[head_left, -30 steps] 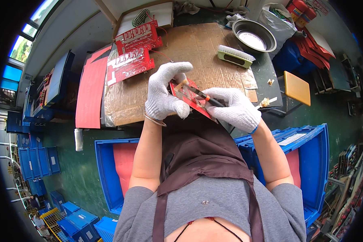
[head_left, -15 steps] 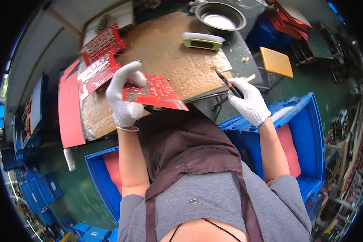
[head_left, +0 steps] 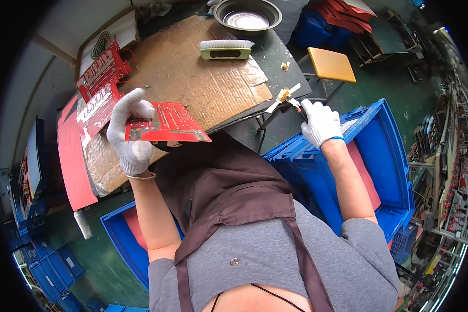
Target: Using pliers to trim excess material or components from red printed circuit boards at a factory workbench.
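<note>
My left hand [head_left: 131, 132], in a white knit glove, is closed on the edge of a red circuit board [head_left: 174, 125]. The board is held above the near edge of the table, tilted, with its slots and pale marks showing. Further right, my gloved right hand [head_left: 321, 124] is closed around a slim dark pen-shaped tool with an orange band [head_left: 299, 111]. Most of the tool is hidden by the fingers. Its front end is at a small heap of pale and yellowish scraps [head_left: 285, 96] on the table's right edge.
Brown cardboard [head_left: 177, 67] covers much of the table. On it lie a green-backed brush [head_left: 226, 53] and more red boards [head_left: 100, 99]. A metal basin [head_left: 248, 14] stands at the back. Blue crates [head_left: 395, 156] flank me; a yellow stool [head_left: 332, 65] is at the right.
The tool in my right hand has moved from the cardboard's corner to the scraps at the table edge. My left hand still holds the red board. The whole view has shifted.
</note>
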Demonstrator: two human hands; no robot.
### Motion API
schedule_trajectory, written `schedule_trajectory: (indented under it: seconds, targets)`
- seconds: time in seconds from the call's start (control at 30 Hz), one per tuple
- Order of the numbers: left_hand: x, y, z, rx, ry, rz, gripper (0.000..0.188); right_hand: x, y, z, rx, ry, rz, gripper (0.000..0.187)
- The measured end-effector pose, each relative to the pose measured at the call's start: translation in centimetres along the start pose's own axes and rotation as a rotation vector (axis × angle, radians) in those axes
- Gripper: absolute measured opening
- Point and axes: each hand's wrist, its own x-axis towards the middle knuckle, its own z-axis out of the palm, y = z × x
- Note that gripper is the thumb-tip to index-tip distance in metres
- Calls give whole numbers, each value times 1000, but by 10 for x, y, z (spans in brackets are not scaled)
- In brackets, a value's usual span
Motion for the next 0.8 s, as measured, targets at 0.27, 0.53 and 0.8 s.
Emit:
schedule_trajectory:
  seconds: [0.27, 0.53, 0.8]
  targets:
    - [0, 6, 1, -39, -1, -6, 77, 10, 9, -6, 440, -359, -48, 60]
    - [-1, 6, -2, -31, -4, -9, 59, -13, 4, -18, 353, -113, -137, 53]
    - [-2, -5, -12, -32, -24, -20, 102, 17, 10, 3, 162, -48, 61, 42]
